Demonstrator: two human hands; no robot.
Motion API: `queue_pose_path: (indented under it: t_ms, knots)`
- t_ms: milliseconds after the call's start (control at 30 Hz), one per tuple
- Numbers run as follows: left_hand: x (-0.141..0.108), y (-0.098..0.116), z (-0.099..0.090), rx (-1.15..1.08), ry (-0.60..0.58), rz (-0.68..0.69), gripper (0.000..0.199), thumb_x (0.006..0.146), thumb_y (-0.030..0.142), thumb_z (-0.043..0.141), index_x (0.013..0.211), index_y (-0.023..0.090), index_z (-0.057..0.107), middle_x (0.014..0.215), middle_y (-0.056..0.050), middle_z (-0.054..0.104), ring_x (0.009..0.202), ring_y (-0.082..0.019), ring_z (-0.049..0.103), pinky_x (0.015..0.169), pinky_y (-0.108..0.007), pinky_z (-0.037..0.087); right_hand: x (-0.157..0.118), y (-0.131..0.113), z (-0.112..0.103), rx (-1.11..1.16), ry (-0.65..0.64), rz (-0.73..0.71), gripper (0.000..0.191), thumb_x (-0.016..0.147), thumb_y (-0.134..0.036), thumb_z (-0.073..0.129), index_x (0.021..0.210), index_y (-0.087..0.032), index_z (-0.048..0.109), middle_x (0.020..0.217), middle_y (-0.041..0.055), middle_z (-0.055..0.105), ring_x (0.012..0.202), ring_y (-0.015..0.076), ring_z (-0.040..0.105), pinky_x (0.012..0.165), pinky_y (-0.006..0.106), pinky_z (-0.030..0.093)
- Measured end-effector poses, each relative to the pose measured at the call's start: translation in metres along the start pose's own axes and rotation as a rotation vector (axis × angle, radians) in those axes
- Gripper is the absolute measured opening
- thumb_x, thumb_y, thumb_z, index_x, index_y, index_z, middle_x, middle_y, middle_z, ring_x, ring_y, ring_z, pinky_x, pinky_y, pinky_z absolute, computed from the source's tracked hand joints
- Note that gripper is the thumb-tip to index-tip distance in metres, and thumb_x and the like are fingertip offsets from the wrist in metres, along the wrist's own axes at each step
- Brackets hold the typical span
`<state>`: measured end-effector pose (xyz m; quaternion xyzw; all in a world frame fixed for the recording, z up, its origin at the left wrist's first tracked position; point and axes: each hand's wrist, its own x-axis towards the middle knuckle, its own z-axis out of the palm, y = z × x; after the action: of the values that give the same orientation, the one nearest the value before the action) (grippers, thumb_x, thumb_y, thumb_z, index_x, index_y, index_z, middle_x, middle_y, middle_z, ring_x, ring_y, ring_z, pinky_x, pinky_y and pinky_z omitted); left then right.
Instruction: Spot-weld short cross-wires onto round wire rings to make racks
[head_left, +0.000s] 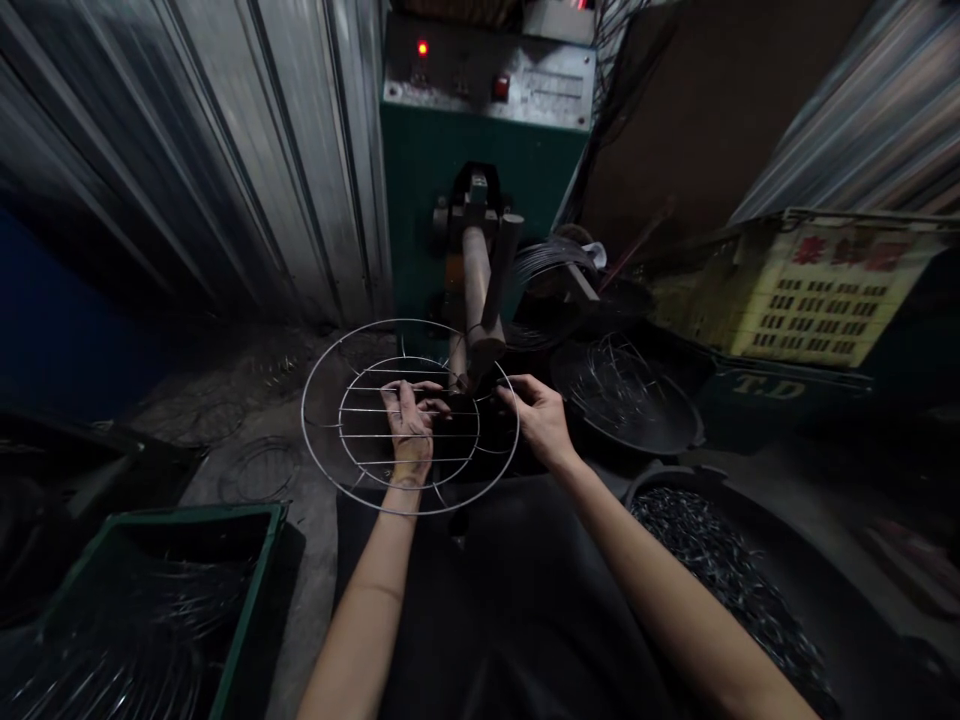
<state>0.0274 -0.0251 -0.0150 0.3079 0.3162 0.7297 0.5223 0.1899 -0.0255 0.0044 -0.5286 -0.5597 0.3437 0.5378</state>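
Observation:
A round wire rack (409, 512), with an outer ring, an inner ring and several straight crossbars, is held up in front of a welding machine (480, 150). My left hand (411, 420) is behind the rack, seen through its bars, with fingers curled at the crossbars. At the rack's right rim, my right hand (541, 415) has thumb and forefinger pinched together; what lies between the tips is too dark and small to name. The machine's lower electrode arm (456, 360) and thick upper arm (480, 290) come down close to the rack's inner ring, between my hands.
A dark pan (634, 435) of thin wires sits on the right. Nearer stands a large tub (652, 478) full of short metal pieces. A green crate (247, 590) with bent wires is at lower left. A yellow crate (817, 345) stands at back right; corrugated metal (300, 150) rises behind.

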Motion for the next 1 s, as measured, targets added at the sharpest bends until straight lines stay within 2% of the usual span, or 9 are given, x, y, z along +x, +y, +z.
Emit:
queue_pose_path:
  t_ms: [367,567,733,900,1000]
  knots:
    - [0.012,-0.006,0.001,0.019,0.018,0.017,0.021,0.089,0.044,0.04,0.09,0.025,0.03,0.08,0.001,0.058,0.05,-0.008,0.055,0.045,-0.02,0.045,0.014,0.004,0.004,-0.064,0.009,-0.077,0.028,0.071,-0.043,0.063,0.078,-0.016,0.063,0.072,0.0018,0.065,0.068,0.0143,0.059,0.065,0.026,0.047]
    - [0.014,-0.003,0.002,0.011,-0.005,0.022,0.018,0.088,0.041,0.042,0.09,0.026,0.032,0.077,0.001,0.059,0.049,-0.009,0.055,0.046,-0.022,0.045,0.017,0.008,0.0,0.002,-0.049,-0.037,0.027,0.072,-0.042,0.063,0.083,-0.017,0.063,0.076,0.0018,0.066,0.07,0.0149,0.062,0.067,0.028,0.05]
    - [0.009,-0.001,0.002,0.031,-0.005,0.033,0.014,0.091,0.039,0.037,0.093,0.026,0.031,0.081,0.001,0.059,0.051,-0.008,0.057,0.049,-0.021,0.047,-0.007,0.004,-0.019,-0.099,-0.076,-0.024,0.031,0.075,-0.04,0.06,0.097,-0.019,0.063,0.093,0.0036,0.067,0.083,0.0168,0.063,0.076,0.031,0.051]
    - [-0.008,-0.001,0.009,0.031,0.036,0.119,0.016,0.091,0.041,0.037,0.096,0.027,0.031,0.088,0.002,0.058,0.055,-0.008,0.059,0.053,-0.022,0.049,-0.045,0.002,-0.031,-0.121,-0.139,0.011,0.03,0.076,-0.039,0.061,0.097,-0.019,0.063,0.096,0.0053,0.067,0.088,0.0182,0.063,0.081,0.033,0.05]
    - [-0.015,0.0,0.013,0.036,0.081,0.131,0.017,0.09,0.041,0.04,0.093,0.027,0.031,0.087,0.002,0.058,0.055,-0.008,0.06,0.055,-0.022,0.05,-0.061,0.003,-0.037,-0.089,-0.126,0.053,0.033,0.075,-0.041,0.062,0.1,-0.019,0.061,0.096,0.0056,0.067,0.087,0.0185,0.063,0.079,0.034,0.051]
